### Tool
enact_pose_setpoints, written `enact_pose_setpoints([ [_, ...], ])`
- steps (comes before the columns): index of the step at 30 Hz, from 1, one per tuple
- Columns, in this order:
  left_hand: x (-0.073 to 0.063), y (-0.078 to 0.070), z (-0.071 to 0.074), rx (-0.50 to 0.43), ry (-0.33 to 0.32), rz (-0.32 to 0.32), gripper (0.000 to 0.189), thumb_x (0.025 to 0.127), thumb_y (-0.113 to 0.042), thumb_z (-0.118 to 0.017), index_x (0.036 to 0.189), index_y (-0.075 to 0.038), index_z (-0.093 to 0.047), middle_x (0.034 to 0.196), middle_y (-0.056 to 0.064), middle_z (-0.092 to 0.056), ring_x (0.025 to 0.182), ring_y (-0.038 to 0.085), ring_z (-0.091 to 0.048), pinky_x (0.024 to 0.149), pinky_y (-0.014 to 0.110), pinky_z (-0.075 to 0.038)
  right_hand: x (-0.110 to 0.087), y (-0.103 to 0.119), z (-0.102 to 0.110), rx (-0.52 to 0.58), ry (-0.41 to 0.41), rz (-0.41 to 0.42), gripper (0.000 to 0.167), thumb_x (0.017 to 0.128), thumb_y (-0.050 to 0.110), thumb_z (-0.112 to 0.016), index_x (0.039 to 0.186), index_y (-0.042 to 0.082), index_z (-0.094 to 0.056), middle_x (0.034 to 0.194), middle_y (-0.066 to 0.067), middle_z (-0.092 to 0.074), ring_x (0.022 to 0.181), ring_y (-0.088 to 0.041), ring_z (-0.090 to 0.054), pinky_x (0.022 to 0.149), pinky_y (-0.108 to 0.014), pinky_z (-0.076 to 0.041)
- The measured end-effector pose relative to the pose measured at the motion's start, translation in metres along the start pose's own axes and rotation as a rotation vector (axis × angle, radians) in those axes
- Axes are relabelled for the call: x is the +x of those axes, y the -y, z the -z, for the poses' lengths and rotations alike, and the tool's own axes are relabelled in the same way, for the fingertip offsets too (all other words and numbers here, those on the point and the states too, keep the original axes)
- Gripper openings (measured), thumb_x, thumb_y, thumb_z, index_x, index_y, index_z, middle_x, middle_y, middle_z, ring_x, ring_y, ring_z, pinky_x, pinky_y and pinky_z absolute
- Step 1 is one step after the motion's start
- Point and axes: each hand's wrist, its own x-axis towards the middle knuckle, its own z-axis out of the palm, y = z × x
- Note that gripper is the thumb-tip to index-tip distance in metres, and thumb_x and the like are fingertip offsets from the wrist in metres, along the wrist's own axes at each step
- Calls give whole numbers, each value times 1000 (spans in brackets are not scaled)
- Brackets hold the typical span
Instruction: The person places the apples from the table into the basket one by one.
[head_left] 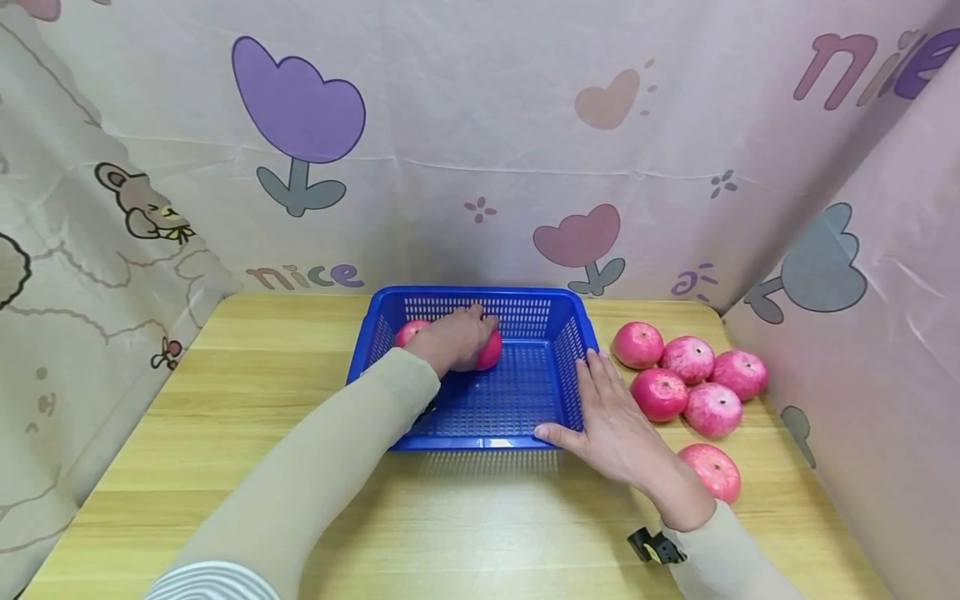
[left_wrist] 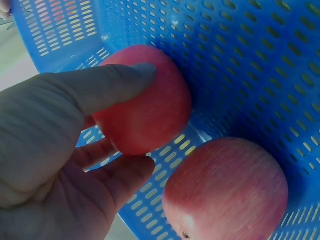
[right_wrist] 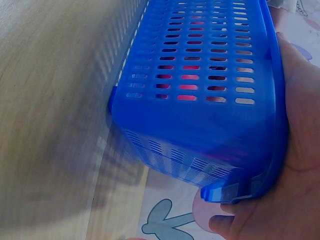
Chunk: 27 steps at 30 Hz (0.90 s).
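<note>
In the head view, my left hand [head_left: 457, 337] reaches into a blue perforated plastic basket [head_left: 480, 443]. It holds a red apple [left_wrist: 145, 107], thumb on top and fingers beneath, seen closely in the left wrist view. Beside that lies a second apple [left_wrist: 227, 192], against the basket's left part. My right hand [head_left: 618, 425] rests on the basket's near right corner, its fingers fairly straight along the right rim and its thumb on the front rim. The right wrist view shows this hand [right_wrist: 305, 150] against the basket rim [right_wrist: 280, 100] from outside.
Several apples [head_left: 686, 360] sit grouped on the wooden table [head_left: 480, 525] to the right of the basket. One more apple [head_left: 712, 472] lies closer, beside my right wrist. A printed cloth [head_left: 450, 167] hangs behind the table and along both sides.
</note>
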Motion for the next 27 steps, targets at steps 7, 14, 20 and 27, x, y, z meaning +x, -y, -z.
enact_pose_setpoints([
  [7,2,0,-1,24,-5,-8,69,107,-27,-59,167,-10,-30,172,23,-28,157,40,-33,129,51,-28,0,0,0,-1,0,3,121,93,80,-56,165,-8,-15,174,-31,-6,162,-48,-3,129,-63,-16],
  [14,6,0,-2,28,-34,-14,80,98,-30,-74,164,-5,-35,165,26,-38,147,40,-48,124,51,-39,1,0,2,-8,23,-12,123,92,82,-55,166,-7,-14,175,-28,-2,163,-45,0,130,-62,-15],
  [20,5,0,-2,47,-80,-38,84,93,-38,-81,157,1,-43,150,27,-51,132,39,-61,115,48,-50,1,0,1,-15,1,1,121,93,79,-57,165,-9,-17,174,-31,-6,162,-48,-4,130,-62,-16],
  [27,5,0,-2,24,-94,-39,83,93,-40,-82,155,2,-46,145,26,-55,129,39,-63,114,48,-51,0,-1,1,-13,2,1,120,93,79,-56,165,-9,-17,173,-31,-8,162,-49,-7,129,-63,-18],
])
